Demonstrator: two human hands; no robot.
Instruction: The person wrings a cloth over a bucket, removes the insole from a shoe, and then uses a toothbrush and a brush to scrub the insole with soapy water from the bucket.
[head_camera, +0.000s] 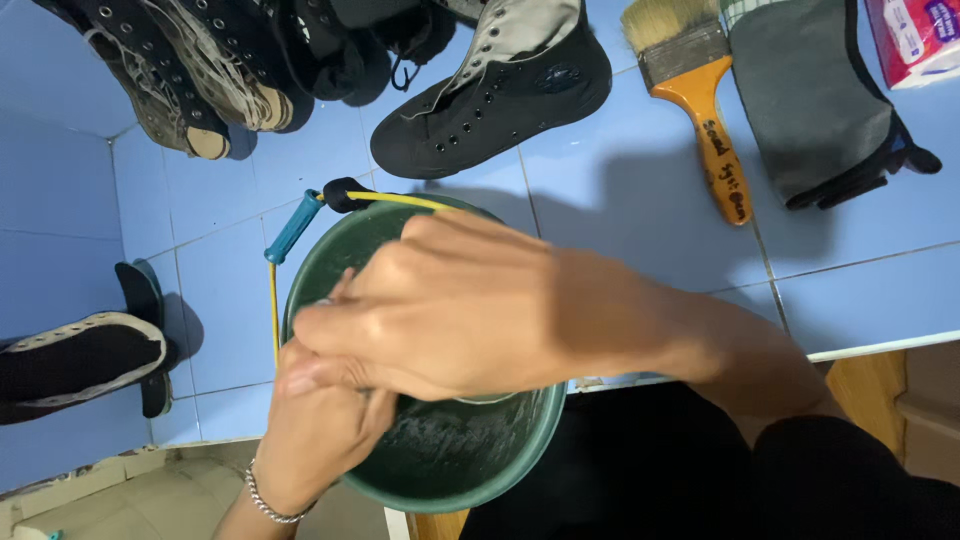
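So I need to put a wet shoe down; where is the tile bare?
Bare tile lies between the black high-top shoe, paintbrush and green bucket, and at far left above the lone shoe. The top-left shoe pile is crowded.

This looks like a home washing corner, perhaps a bathroom or utility area, used for cleaning shoes. The surface is pale blue tile (640, 220) with grout lines, ending in a raised white-edged step above a beige floor (150, 500). Several black canvas sneakers (490, 100) lie about on the tile, some worn and unlaced. A green bucket (450, 470) with a yellow wire handle, a paintbrush (690, 90) and a grey cloth (810, 100) lie close by.
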